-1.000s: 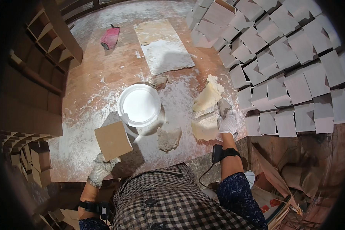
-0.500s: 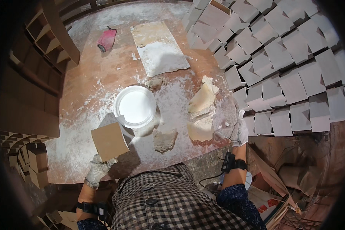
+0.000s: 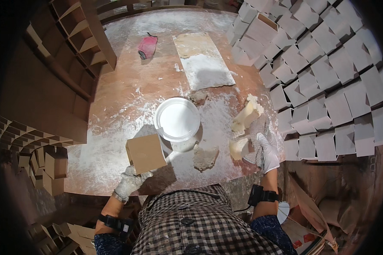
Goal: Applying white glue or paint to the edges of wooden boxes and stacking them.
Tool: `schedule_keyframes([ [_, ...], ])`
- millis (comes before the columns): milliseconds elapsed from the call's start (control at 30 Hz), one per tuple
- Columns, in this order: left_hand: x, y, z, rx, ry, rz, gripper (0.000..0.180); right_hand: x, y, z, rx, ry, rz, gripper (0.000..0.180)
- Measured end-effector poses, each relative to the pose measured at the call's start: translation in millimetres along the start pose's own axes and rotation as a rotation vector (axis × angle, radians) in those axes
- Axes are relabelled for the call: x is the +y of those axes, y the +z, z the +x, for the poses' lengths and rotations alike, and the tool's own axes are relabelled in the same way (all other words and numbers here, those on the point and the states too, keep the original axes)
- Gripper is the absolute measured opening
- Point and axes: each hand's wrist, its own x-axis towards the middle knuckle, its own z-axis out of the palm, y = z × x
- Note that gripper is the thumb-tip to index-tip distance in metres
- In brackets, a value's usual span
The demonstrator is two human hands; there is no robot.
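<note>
Cardboard box [image 3: 146, 154], brown: gripped in the gloved left hand [image 3: 132, 182], over the left part of the front edge of the tabletop [image 3: 98, 172]; now turned to show a second face. Grey mesh cloth [image 3: 258, 131]: right hand [image 3: 268, 155], fingers closed on it, beside the right edge near the front corner; now covering more of the lower foam piece [image 3: 237, 148]. Tub [image 3: 177, 119], white-filled: mid-tabletop, unmoved. Right hand apparently occupied with cloth; box seemingly only held.
</note>
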Motion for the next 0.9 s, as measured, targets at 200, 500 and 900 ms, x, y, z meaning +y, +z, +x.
schedule_keyframes([
  [200, 28, 25, -20, -0.006, 0.207, 0.361, 0.028, 6, -26, 36, 0.113, -0.379, -0.726, 0.038],
  [500, 40, 36, -22, -0.026, 0.171, 0.117, 0.030, 26, -30, 87, 0.342, -0.176, -1.144, 0.058],
  [900, 22, 32, -2, 0.048, 0.244, 0.441, 0.027, 65, 47, 57, -0.200, -0.963, -0.875, 0.026],
])
